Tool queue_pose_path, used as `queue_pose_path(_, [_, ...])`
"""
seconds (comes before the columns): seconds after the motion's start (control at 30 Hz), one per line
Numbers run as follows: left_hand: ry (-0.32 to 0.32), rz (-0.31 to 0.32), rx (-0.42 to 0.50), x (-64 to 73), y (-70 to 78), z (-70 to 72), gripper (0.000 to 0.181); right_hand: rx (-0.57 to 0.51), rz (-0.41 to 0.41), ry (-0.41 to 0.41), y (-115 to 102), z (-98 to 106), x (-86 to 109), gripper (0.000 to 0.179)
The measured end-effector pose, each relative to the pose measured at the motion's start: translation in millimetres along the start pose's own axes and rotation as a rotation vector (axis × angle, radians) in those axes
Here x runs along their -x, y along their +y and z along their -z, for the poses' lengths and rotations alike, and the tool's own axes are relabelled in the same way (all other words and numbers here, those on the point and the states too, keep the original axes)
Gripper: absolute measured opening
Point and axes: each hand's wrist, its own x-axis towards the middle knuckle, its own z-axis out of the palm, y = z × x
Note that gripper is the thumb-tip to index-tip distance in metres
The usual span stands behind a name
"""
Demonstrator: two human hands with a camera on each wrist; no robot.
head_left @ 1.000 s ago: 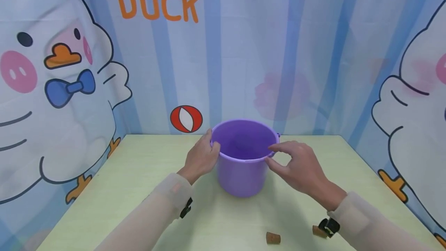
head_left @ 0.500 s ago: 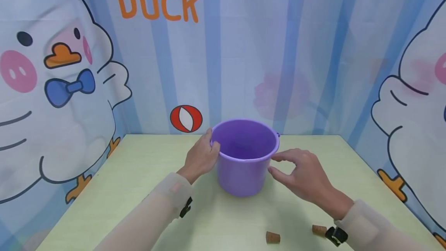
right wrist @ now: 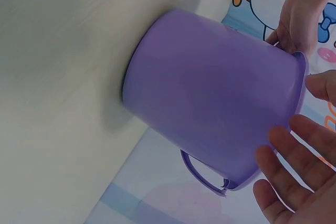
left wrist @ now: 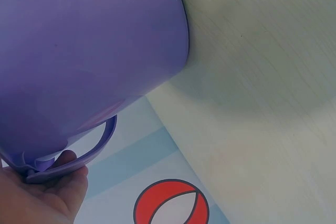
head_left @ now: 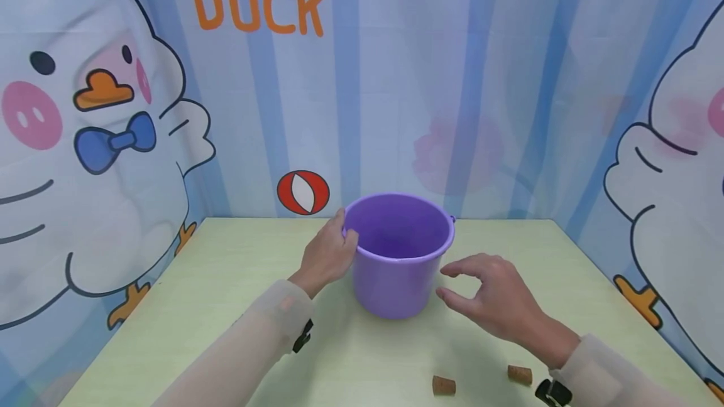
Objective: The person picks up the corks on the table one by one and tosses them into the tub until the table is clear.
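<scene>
A purple plastic bucket (head_left: 396, 287) stands upright on the pale table, its mouth facing up. My left hand (head_left: 328, 253) grips the bucket's rim at the left, thumb over the edge. The left wrist view shows the bucket's handle (left wrist: 103, 144) hanging at the far side, with fingers beside and behind its end. To the right of the bucket, my right hand (head_left: 500, 297) is apart from it, holding nothing, thumb and fingers spread. In the right wrist view those fingers (right wrist: 289, 150) are loosely bent in front of the bucket.
Two corks lie near the table's front: one cork (head_left: 444, 385) below the bucket, another cork (head_left: 520, 375) beside the right wrist. A striped curtain (head_left: 396, 80) printed with ducks surrounds the table (head_left: 237, 306) at the back and sides.
My right hand has come off the bucket's right rim and moved down and toward the right. The left hand and the bucket have stayed in place.
</scene>
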Motion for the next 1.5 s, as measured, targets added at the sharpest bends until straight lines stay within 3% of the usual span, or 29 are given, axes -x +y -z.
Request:
queue_pose_path(0.73, [-0.005,0.011,0.003,0.5,-0.1,0.1,0.067,0.001,0.004,-0.157,2.1,-8.2,14.3,0.024])
queue_pose_path(1.5, [0.000,0.023,0.004,-1.0,-0.7,-1.2,0.067,-0.008,0.094,-0.281,2.2,-19.3,31.4,0.027])
